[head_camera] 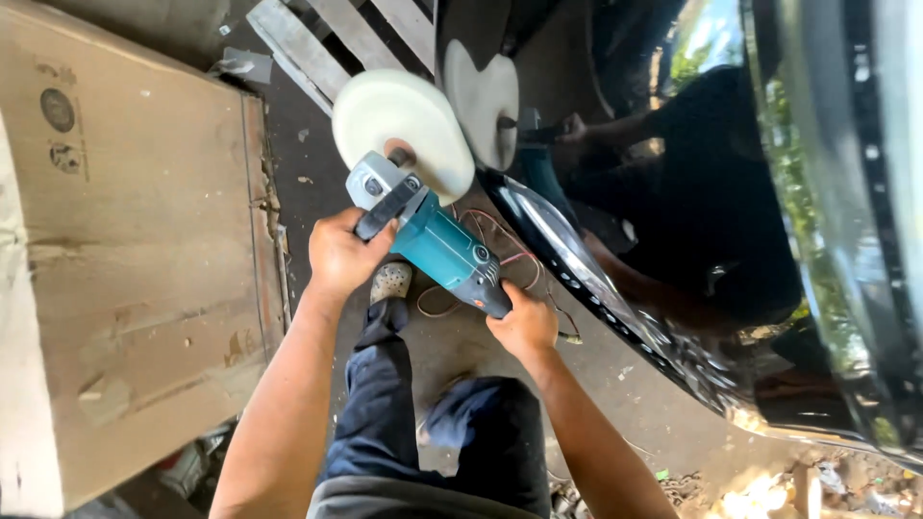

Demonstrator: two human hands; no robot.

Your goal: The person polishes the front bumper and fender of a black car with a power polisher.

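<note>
I hold a teal electric polisher (444, 248) with both hands. My left hand (341, 256) grips its black side handle near the grey gear head. My right hand (525, 324) grips the dark rear end of the body. A round cream foam pad (402, 130) on the tool's head sits close to the glossy black car body panel (673, 221), which mirrors the pad and my arms. Whether the pad touches the panel I cannot tell.
A large flattened cardboard sheet (125, 250) lies at the left. A wooden pallet (336, 38) rests at the top. A thin cord (490, 235) loops on the concrete floor under the tool. My knees in dark trousers (423, 432) and a shoe (391, 282) are below.
</note>
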